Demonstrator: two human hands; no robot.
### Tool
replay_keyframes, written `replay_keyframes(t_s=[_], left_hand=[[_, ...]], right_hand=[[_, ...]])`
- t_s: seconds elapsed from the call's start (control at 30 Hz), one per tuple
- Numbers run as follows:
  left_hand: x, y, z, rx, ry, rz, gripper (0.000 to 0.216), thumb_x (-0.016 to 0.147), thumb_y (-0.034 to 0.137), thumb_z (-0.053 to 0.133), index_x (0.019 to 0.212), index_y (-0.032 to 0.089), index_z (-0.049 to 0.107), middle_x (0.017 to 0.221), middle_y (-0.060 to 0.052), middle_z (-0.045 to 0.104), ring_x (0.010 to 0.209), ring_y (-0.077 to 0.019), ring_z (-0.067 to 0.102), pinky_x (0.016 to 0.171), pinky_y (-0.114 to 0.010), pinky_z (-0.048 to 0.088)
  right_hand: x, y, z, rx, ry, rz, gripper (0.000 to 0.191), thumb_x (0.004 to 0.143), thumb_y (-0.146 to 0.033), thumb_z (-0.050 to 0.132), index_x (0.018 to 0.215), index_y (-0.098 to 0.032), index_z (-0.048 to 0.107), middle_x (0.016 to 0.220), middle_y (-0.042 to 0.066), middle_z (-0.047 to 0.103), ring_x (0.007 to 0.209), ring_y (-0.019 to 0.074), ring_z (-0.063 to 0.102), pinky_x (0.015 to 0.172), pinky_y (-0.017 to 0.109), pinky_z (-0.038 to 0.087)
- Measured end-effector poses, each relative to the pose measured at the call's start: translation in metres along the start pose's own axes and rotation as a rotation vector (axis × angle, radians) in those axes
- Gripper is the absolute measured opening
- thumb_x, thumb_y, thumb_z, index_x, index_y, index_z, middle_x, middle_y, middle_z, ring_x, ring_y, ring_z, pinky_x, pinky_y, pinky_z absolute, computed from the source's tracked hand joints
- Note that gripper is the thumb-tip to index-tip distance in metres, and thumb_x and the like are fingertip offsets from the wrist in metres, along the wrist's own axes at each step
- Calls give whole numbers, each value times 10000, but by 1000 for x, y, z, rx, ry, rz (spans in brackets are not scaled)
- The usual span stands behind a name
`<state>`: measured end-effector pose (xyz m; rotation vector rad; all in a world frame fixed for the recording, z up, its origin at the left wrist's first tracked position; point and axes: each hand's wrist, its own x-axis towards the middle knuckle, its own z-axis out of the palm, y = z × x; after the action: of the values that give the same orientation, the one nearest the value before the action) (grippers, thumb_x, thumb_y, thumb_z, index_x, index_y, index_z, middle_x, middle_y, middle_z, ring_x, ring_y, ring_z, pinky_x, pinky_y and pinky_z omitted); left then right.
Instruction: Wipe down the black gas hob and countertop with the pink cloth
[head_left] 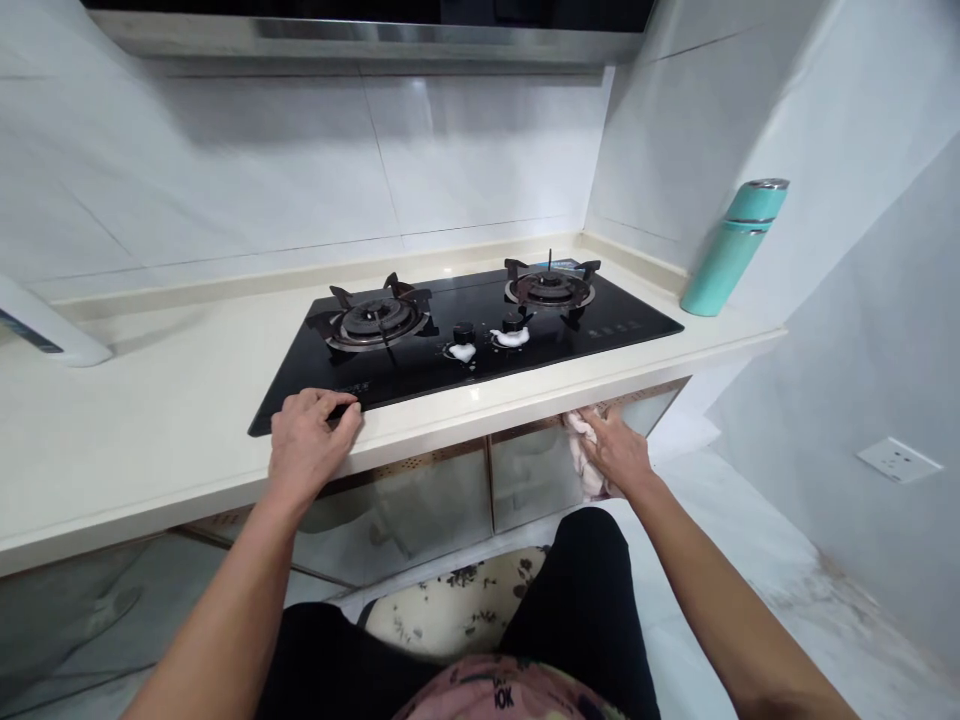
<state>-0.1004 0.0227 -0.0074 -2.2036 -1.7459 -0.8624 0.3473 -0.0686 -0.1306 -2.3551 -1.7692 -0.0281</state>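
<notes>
A kitchen corner fills the frame, with large pale marble-look wall tiles behind and a brushed-steel range hood along the top edge. A cream stone tabletop runs across the middle, and a black glass two-burner gas hob is set into it, with black cast-iron pan supports over both burners. Two small black control knobs stand at the front centre of the hob, each ringed by white soap foam. The person's left hand rests at the lower left, fingers loosely curved and lying over the front corner of the hob, with no cloth or tool in it. The right hand is at the tabletop's front edge, lower right of centre, fingers spread and pressing a pale pink crumpled cloth against the edge, where the cloth hangs below the lip. Glass-fronted cabinet doors sit under the tabletop. A teal insulated bottle stands upright in the back right corner, near the hob but not touching it.
</notes>
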Motion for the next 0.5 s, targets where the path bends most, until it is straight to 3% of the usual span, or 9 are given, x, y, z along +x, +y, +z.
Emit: replay_keyframes(t_s=[0.33,0.5], left_hand=[[-2,12,-1,-13,32,-38,374,923,501,537,998,242,795,1088,-122,724,1125,-366,606,997,-532,439],[-2,21,-3,14,52,-54,386,916,508,552,1006,228,801,1130,-122,717,1160,-363,598,1021,-531,408]], right_hand=[[33,104,0,120,38,374,632,1051,-461,398,1659,-293,357,1280,158,530,1003,285,645,884,444,494],[47,121,-8,263,30,464,663,1024,-456,414,1656,-261,365,1273,177,577,1109,330,639,956,477,478]])
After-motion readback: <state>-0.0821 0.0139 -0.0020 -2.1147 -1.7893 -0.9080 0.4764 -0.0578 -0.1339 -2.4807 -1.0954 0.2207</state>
